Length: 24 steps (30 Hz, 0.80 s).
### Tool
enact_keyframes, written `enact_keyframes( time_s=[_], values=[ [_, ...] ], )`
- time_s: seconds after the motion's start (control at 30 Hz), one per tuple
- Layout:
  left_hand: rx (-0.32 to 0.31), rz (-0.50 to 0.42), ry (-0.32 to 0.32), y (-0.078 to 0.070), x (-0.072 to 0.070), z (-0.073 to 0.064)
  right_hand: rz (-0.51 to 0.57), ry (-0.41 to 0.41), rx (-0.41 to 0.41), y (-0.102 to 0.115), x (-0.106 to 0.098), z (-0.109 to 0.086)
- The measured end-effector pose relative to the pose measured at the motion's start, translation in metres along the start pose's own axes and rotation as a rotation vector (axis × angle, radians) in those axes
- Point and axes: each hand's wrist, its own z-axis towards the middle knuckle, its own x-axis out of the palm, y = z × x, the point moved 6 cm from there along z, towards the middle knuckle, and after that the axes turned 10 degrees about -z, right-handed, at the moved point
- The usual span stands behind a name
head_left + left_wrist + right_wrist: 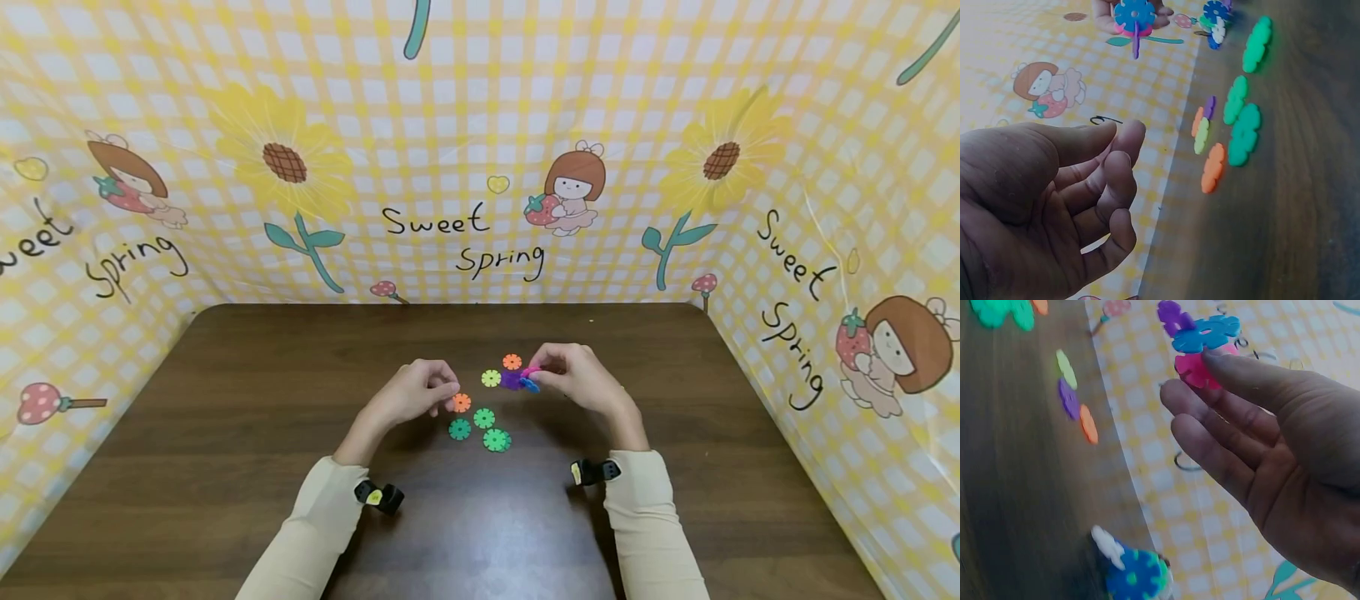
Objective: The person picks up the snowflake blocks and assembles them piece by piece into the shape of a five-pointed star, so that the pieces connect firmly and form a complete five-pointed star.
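My right hand (588, 379) pinches a small cluster of joined snowflake discs between thumb and fingers. The right wrist view shows a blue disc (1207, 334), a pink disc (1197, 370) and a purple disc (1174, 317) slotted together at angles. Nothing is in my left hand (420, 390), whose fingers are loosely bent with the thumb close to the index fingertip. It hovers beside an orange disc (462, 402). Loose on the table lie a yellow disc (491, 378), another orange disc (512, 362), a purple disc (1068, 399) and several green discs (484, 418).
A joined piece of blue, green and white discs (1135, 575) stands on the table, hidden behind my right hand in the head view. The brown table (247, 433) ends at a yellow checked cloth wall (442, 150), which also runs along both sides.
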Motion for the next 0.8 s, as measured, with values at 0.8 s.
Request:
enact_keyframes(
  time_s=[0.8],
  values=[
    [-0.089,0.418,-0.012,0.024,0.015,0.006,-0.239,0.076,0.163,-0.046,-0.026,-0.022]
  ],
)
